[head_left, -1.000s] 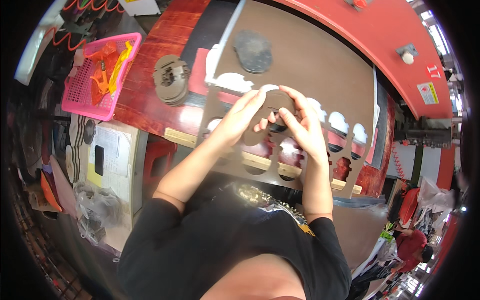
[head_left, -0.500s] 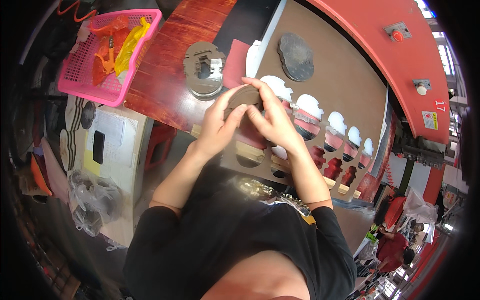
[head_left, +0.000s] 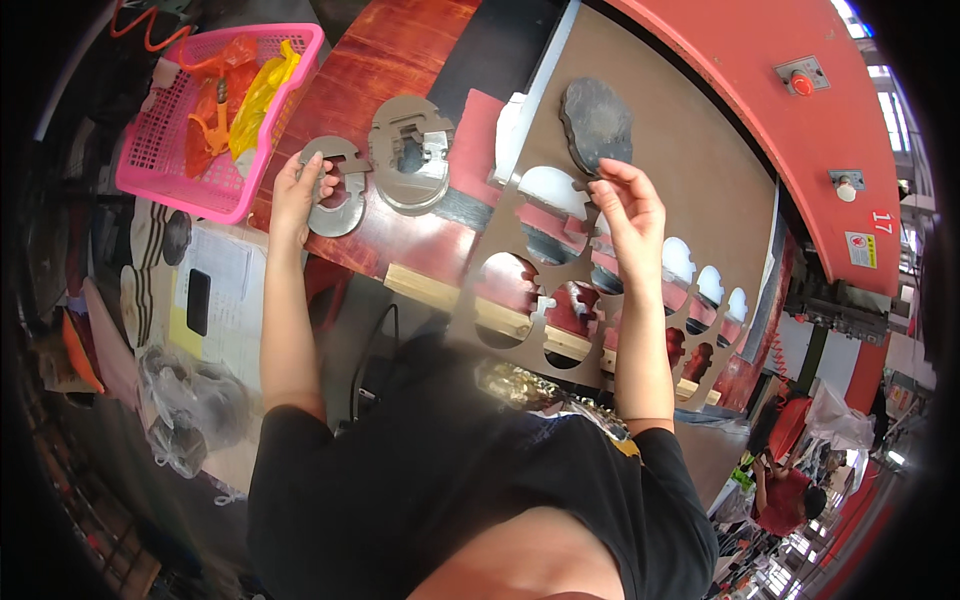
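Red-streaked wood tops the table near a red-painted machine, the left hand grasping a flat brown C-shaped piece between thumb and fingers, the right hand released.

Bright, fairly even light fills the room, burning out to white at the panes along the right. Pale glare slicks the glossy red bench. Toward the rim, the red machine bows, small details smear, and corners sink to black.
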